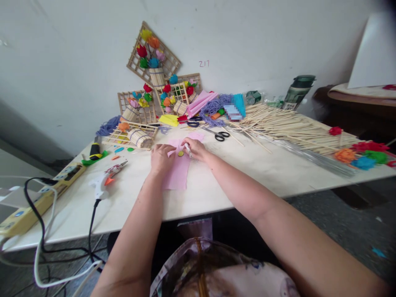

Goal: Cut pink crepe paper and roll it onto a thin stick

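A strip of pink paper lies on the white table in front of me. A small round yellowish piece rests on it between my hands. My left hand lies on the paper's left side, fingers spread flat. My right hand is on the right side, its fingers closed around a white pen-like tool that slants over the paper. Part of the paper shows beyond my fingertips.
A white glue gun, pliers and a power strip are on the left. Black-handled scissors, wooden sticks, purple yarn and a bottle lie farther back. Stick lattices with paper flowers lean on the wall.
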Demonstrator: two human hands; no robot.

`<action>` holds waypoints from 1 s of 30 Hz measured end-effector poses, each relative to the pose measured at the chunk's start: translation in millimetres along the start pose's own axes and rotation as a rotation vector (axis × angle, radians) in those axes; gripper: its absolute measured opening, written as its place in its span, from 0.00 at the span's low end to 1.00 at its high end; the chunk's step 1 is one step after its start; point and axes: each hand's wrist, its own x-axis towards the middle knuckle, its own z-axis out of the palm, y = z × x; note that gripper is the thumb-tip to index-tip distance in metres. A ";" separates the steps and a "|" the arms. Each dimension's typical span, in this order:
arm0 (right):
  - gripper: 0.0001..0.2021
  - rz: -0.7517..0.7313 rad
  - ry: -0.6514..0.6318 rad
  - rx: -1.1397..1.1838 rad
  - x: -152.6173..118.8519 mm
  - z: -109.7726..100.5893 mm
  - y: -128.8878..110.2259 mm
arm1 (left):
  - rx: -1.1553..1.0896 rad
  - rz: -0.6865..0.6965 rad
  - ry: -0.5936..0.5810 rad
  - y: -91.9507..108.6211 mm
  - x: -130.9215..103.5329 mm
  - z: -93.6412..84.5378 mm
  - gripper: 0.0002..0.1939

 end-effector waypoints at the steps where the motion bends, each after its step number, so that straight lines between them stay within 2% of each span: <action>1: 0.10 0.001 -0.003 0.037 -0.3 -1.6 0.1 | -0.005 0.041 -0.024 1.0 -0.6 1.7 0.13; 6: 0.11 0.039 -0.012 0.208 -0.5 -6.0 2.9 | 0.010 0.111 -0.093 2.3 -1.6 9.3 0.12; 11: 0.11 0.068 -0.020 0.274 -0.7 -5.1 4.0 | 0.088 0.187 -0.123 6.0 -5.6 10.2 0.13; 24: 0.11 0.101 -0.048 0.281 -2.0 -7.5 -0.4 | 0.229 0.113 -0.211 17.1 -11.2 7.0 0.17; 30: 0.11 0.144 -0.034 0.314 0.1 -4.7 1.7 | 0.263 0.124 -0.229 19.3 -13.0 5.5 0.20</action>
